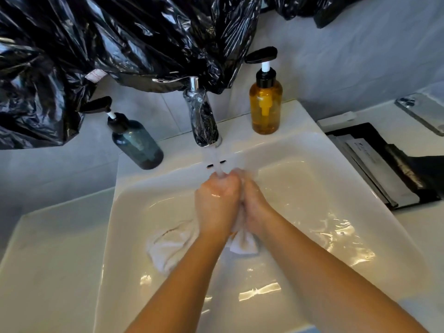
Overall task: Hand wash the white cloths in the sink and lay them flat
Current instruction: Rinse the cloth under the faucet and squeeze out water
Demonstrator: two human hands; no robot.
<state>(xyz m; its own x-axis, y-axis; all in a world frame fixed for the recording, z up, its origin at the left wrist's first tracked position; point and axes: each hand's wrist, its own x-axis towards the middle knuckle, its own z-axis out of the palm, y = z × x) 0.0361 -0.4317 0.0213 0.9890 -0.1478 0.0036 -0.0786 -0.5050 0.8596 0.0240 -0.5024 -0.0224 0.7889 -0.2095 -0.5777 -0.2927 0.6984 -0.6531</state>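
Forearms (182,282) rise from bottom centre; left of them one white cloth (168,248) soaks in the sink (300,150). My left hand (217,200) and right hand (255,200) clamp curled fingers (228,186) on a second cloth (242,246) midframe; I'd rub it evenly under the stream (213,162).

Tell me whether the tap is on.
On. Water streams from the tap onto the left hand and right hand, gripping a cloth.

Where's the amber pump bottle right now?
Head view, upper right of centre: the amber pump bottle stands on the sink ledge, right of the faucet.
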